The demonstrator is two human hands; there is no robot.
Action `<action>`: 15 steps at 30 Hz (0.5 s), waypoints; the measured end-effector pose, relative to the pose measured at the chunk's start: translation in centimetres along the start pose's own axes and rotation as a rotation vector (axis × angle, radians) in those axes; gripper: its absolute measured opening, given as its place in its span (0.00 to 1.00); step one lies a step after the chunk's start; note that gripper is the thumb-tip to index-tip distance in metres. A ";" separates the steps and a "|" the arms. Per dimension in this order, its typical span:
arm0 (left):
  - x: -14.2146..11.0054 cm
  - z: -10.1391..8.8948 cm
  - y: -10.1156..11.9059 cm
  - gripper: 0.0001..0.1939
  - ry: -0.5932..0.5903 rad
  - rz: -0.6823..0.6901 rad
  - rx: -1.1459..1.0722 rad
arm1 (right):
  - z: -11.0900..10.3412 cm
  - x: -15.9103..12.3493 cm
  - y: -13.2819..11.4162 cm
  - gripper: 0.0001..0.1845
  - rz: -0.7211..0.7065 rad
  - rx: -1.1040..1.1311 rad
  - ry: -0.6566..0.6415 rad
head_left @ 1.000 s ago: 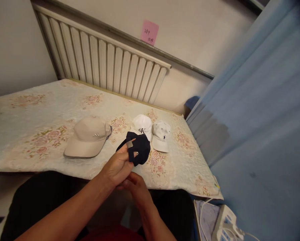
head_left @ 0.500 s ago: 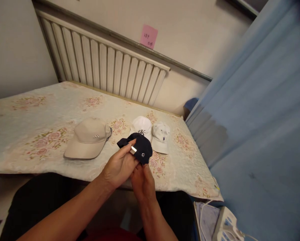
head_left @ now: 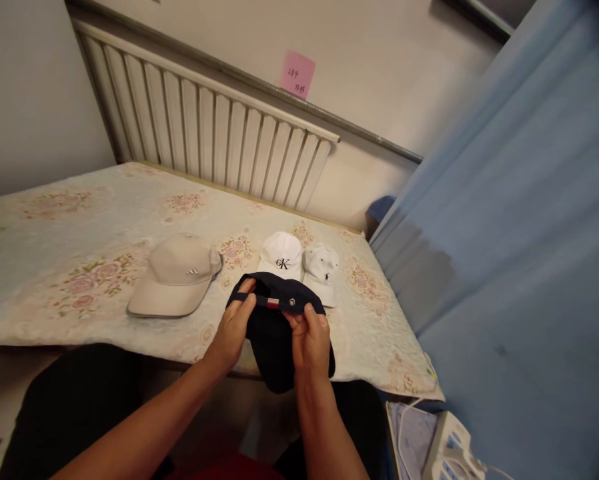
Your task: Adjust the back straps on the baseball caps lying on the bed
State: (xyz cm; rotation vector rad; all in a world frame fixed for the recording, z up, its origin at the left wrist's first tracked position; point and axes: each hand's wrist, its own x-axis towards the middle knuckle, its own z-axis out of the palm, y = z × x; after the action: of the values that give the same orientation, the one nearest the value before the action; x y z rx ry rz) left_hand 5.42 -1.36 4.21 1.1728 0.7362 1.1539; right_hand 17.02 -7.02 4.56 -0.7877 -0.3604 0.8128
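Observation:
Both hands hold a dark navy baseball cap (head_left: 272, 340) above the near edge of the bed, its back strap and metal buckle facing up and its brim pointing down toward me. My left hand (head_left: 233, 330) pinches the strap at the cap's left side, fingertips inside the opening. My right hand (head_left: 312, 340) grips the right side, thumb on the rim near a small eyelet. Just beyond, a white cap (head_left: 282, 253) with black letters is partly covered by the navy one. Beside it lies an off-white cap (head_left: 321, 263) with a small dark emblem, its brim partly hidden.
A beige cap (head_left: 179, 277) lies on the flowered bed cover (head_left: 144, 207) to the left. Behind the bed is a radiator (head_left: 204, 120). A blue curtain (head_left: 504, 233) hangs at the right, above a white power strip (head_left: 452, 447) with cables.
The navy cap has been turned over and spread, so its strap, opening and brim now show. My right hand has moved up and right to the cap's side; my hands are farther apart.

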 end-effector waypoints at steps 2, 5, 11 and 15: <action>0.1 -0.4 -1.1 0.28 0.008 -0.056 0.047 | -0.5 0.5 0.5 0.08 0.023 -0.039 0.023; 0.0 -1.2 -2.6 0.26 -0.051 -0.224 0.077 | -1.1 1.0 1.3 0.10 0.058 -0.072 0.034; -1.3 -2.5 -3.3 0.12 -0.270 -0.342 0.315 | -1.7 1.2 2.3 0.13 0.093 -0.099 0.060; -1.6 -2.3 -2.1 0.05 -0.140 0.003 0.511 | -1.8 1.0 2.9 0.14 0.115 -0.110 0.065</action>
State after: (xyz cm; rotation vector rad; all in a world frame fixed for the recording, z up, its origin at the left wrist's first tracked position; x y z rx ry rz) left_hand 3.46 -2.07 1.43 1.6609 0.9518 0.8956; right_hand 17.23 -5.83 1.23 -0.9425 -0.3056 0.8782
